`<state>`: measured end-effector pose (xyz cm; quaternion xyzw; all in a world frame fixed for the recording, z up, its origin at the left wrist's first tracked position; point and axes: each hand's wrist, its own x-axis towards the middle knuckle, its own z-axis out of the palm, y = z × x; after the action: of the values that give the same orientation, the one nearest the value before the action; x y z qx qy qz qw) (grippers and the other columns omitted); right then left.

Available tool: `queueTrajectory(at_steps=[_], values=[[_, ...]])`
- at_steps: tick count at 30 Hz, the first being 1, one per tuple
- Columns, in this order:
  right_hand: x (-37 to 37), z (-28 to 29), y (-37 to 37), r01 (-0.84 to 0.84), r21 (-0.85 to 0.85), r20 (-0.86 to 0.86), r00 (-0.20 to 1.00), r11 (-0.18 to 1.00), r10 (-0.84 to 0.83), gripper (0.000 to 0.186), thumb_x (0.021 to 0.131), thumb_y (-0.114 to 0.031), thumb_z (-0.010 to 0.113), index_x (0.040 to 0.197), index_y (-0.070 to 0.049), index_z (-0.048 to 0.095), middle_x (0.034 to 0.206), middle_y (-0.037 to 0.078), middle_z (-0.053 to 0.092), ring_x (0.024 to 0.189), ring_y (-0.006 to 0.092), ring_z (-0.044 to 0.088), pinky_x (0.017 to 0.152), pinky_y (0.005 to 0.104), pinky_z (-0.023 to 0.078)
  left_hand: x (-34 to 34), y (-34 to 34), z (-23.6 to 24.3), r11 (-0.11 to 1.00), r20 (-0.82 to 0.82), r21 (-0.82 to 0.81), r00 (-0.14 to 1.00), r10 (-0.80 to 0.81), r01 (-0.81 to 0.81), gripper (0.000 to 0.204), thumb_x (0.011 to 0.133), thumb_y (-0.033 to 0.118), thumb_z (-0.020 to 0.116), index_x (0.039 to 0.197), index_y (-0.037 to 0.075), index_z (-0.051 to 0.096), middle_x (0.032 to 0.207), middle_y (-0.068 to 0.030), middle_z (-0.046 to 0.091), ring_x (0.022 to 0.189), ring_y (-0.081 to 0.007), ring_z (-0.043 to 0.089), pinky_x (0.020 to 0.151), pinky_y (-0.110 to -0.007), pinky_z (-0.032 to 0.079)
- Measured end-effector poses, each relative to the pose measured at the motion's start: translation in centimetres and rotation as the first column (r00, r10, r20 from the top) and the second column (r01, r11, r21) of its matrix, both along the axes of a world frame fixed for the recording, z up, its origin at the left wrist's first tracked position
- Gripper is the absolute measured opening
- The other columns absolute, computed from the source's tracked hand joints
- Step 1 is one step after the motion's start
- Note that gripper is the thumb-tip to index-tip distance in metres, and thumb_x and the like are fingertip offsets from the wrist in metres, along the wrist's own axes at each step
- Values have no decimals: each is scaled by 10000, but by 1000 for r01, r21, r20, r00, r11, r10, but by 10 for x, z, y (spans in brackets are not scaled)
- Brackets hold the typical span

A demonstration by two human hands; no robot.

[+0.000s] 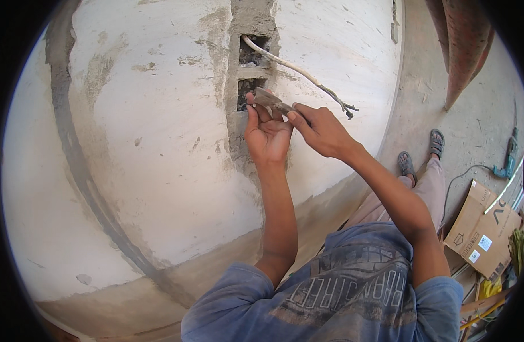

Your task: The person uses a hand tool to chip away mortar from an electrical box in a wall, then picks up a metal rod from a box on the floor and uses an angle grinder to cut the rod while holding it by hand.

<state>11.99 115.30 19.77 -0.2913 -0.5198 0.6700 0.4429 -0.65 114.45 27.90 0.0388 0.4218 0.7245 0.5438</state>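
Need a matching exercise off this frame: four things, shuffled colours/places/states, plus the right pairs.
Things
1. flat-bladed tool
2. cable
3. power tool
4. cardboard box

Colours, places, states
A. teal, lying on the floor
B. gripped in the right hand
C. brown, bearing white labels
D. coming out of the upper wall opening

Pairs: 1-B, 2-D, 3-A, 4-C

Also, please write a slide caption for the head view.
Right hand grips a flat-bladed scraper, left hand beside it, near two wall openings, the upper trailing pale cable.
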Motion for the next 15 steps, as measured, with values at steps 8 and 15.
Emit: queueTrajectory(at_steps=[8,15], values=[[6,0,-2,-8,3,-19,1000,1000,8,465,976,-417,431,825,5,553,587,217,538,535,343,529,546,422,401,0,-3,-2,999,-45,-27,999,-22,21,240,987,219,501,1201,197,606,1288,37,581,1287,-206,458,1103,-599,206],[0,-7,-4,-15,35,6,1000,999,15,446,969,-409,441,858,2,575,564,219,536,544,385,540,559,456,416,3,-2,-2,999,-87,-31,996,-22,20,234,971,229,532,1191,195,603,1160,28,653,1217,-175,508,1063,-530,315]])
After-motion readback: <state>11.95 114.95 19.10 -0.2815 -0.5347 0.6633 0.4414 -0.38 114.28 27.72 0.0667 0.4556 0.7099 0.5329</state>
